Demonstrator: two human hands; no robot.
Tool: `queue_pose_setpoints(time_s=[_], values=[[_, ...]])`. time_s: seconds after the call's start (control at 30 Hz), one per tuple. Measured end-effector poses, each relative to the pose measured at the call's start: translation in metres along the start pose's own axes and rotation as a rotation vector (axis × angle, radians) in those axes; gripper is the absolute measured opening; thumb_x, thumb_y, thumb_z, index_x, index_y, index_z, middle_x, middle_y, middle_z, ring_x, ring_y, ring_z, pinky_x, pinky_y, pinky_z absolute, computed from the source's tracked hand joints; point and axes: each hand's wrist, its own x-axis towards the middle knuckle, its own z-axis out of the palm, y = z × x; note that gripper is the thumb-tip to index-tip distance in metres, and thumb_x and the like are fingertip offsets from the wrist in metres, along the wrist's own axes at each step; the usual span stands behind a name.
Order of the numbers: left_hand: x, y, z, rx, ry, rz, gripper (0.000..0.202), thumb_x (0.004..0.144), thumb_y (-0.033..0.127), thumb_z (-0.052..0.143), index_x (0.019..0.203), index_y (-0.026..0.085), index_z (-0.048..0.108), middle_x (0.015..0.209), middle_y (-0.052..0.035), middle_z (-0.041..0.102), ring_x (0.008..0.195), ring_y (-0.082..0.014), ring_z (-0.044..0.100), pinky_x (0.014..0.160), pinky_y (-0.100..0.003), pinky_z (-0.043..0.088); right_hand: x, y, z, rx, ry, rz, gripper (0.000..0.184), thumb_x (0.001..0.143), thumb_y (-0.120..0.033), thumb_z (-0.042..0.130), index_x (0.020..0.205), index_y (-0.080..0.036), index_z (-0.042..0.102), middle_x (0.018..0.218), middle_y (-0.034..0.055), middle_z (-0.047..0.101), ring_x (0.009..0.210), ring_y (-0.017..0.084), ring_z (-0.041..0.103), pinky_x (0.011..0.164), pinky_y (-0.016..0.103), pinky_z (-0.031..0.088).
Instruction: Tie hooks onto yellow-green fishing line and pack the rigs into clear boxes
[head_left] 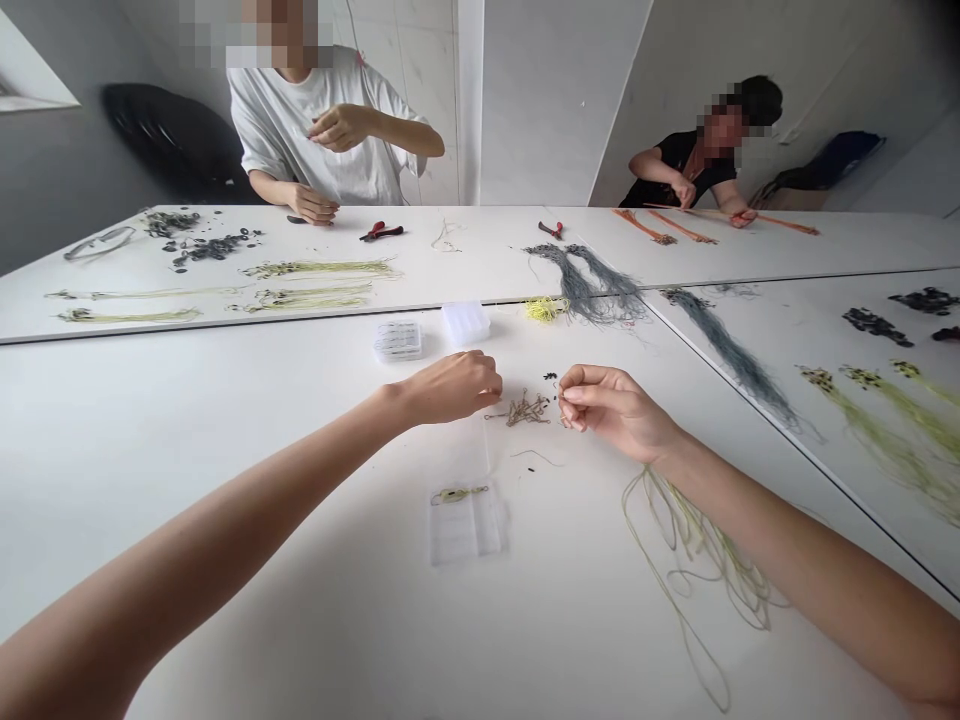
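Brownish wire-like pieces (527,410) lie heaped between two hands on a white table (300,620). Loose green cord (701,540) spreads at near right, partly beneath the right forearm. The left hand (457,385), just left of the heap, has curled fingers; whether they grip anything cannot be told. The right hand (619,408), to the right, pinches a tiny dark piece (556,388) between thumb and forefinger. Nearer sits a clear box (450,545) containing greenish line (459,494).
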Motion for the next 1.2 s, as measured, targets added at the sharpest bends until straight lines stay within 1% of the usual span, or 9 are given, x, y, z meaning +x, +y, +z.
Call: queue_pose_setpoints(time_s=[0.17,0.23,0.33,0.47,0.63,0.77,0.93,1.03,1.2], values=[[0.006,0.009,-0.002,0.048,-0.008,-0.006,0.030,0.088,0.015,0.044,0.069,0.015,0.068,0.072,-0.0066,0.062,0.065,-0.0165,0.056,0.059,-0.028,0.037,-0.002,0.003,0.005,-0.086,-0.140,0.069,0.008,0.079,-0.022,0.069,0.082,-0.015,0.066,0.073,0.0036,0.066,0.061,0.012,0.057,0.059,0.027,0.045],[0.010,0.014,-0.001,0.095,-0.010,-0.009,0.028,0.084,0.009,0.045,0.063,0.014,0.064,0.066,-0.0077,0.059,0.060,-0.0176,0.054,0.058,-0.031,0.036,-0.004,0.003,0.009,-0.105,-0.280,0.162,0.010,0.080,-0.023,0.068,0.085,-0.014,0.065,0.092,0.0093,0.070,0.069,0.015,0.064,0.062,0.028,0.048],[0.012,0.017,0.001,0.164,-0.013,-0.002,0.025,0.077,0.001,0.046,0.060,0.013,0.059,0.064,-0.0088,0.057,0.058,-0.0185,0.052,0.058,-0.032,0.034,-0.005,0.007,0.014,-0.044,-0.379,0.265,0.012,0.082,-0.025,0.067,0.088,-0.014,0.064,0.124,0.0139,0.062,0.092,0.022,0.068,0.075,0.033,0.052],[0.010,0.015,0.005,0.234,-0.007,-0.002,0.022,0.076,-0.002,0.047,0.064,0.012,0.058,0.066,-0.0092,0.057,0.061,-0.0186,0.052,0.057,-0.031,0.032,0.001,0.018,0.013,0.057,-0.312,0.240,0.013,0.081,-0.023,0.069,0.090,-0.013,0.067,0.129,0.0133,0.059,0.113,0.025,0.061,0.099,0.040,0.046],[0.007,0.008,0.007,0.283,0.003,-0.030,0.024,0.085,0.003,0.043,0.071,0.011,0.060,0.069,-0.0099,0.058,0.062,-0.0188,0.053,0.057,-0.031,0.033,0.010,0.025,0.005,0.121,-0.169,0.159,0.012,0.078,-0.023,0.073,0.086,-0.014,0.068,0.120,0.0121,0.065,0.120,0.025,0.057,0.109,0.041,0.039],[0.004,0.005,0.005,0.283,0.005,-0.061,0.026,0.088,0.006,0.041,0.071,0.011,0.061,0.071,-0.0100,0.060,0.062,-0.0182,0.054,0.056,-0.030,0.034,0.008,0.024,0.005,0.076,-0.114,0.078,0.009,0.080,-0.022,0.070,0.084,-0.015,0.067,0.116,0.0114,0.067,0.113,0.024,0.062,0.106,0.043,0.041],[0.007,0.011,0.002,0.272,-0.018,-0.105,0.027,0.078,-0.001,0.044,0.061,0.012,0.059,0.064,-0.0086,0.059,0.054,-0.0166,0.051,0.049,-0.029,0.029,-0.004,0.021,0.018,0.020,-0.385,0.193,0.007,0.084,-0.018,0.065,0.087,-0.012,0.063,0.115,0.0157,0.066,0.099,0.025,0.068,0.093,0.044,0.049],[0.011,0.013,0.002,0.269,-0.030,-0.127,0.024,0.070,-0.005,0.046,0.061,0.012,0.060,0.061,-0.0084,0.058,0.054,-0.0177,0.053,0.050,-0.029,0.030,-0.007,0.019,0.021,-0.023,-0.480,0.206,0.008,0.085,-0.018,0.063,0.088,-0.011,0.062,0.109,0.0168,0.067,0.086,0.022,0.070,0.076,0.037,0.054],[0.013,0.013,-0.003,0.206,-0.025,-0.151,0.023,0.078,0.001,0.048,0.066,0.011,0.065,0.062,-0.0094,0.060,0.056,-0.0188,0.056,0.051,-0.029,0.032,0.001,0.009,-0.004,-0.004,-0.328,0.054,0.005,0.086,-0.016,0.059,0.087,-0.012,0.061,0.095,0.0130,0.071,0.067,0.015,0.067,0.057,0.026,0.051]])
